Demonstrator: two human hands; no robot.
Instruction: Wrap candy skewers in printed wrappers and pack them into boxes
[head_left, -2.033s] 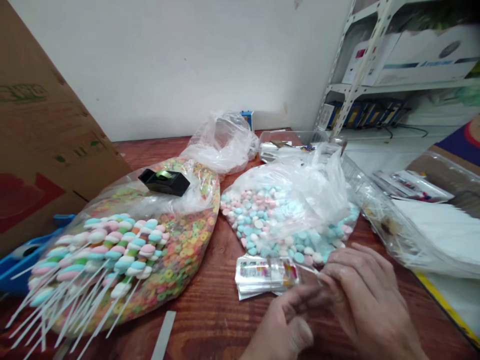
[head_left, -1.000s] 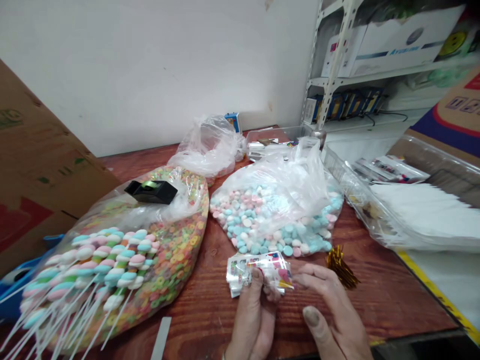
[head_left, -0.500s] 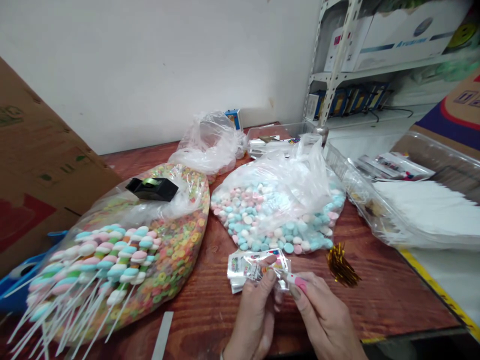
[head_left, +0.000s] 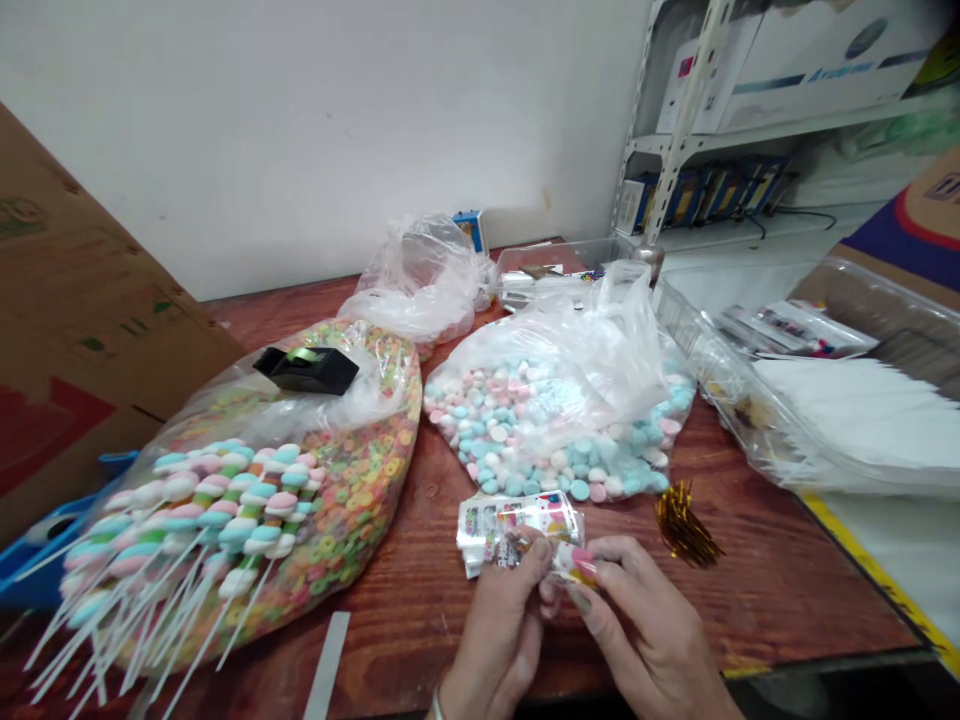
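Both hands are at the front middle of the table, pinching a small clear printed plastic bag between them. My left hand has thumb and fingers closed on one end. My right hand grips the pink-marked other end. Just behind the left fingers lies a pile of silver-and-clear printed bags. Right of my hands is a bunch of gold twist ties. Beyond them sits a large clear bag of pink, white and blue marshmallows. Whether anything is inside the small bag, I cannot tell.
Marshmallow skewers lie on a big bag of cereal rings, with a black tape dispenser on top. A cardboard box stands left. At right, a clear plastic bin holds white sheets. A grey strip lies in front.
Between my hands, the printed bag has turned, showing more of its pink and yellow print. My right fingers have shifted along it. The view has tilted slightly.
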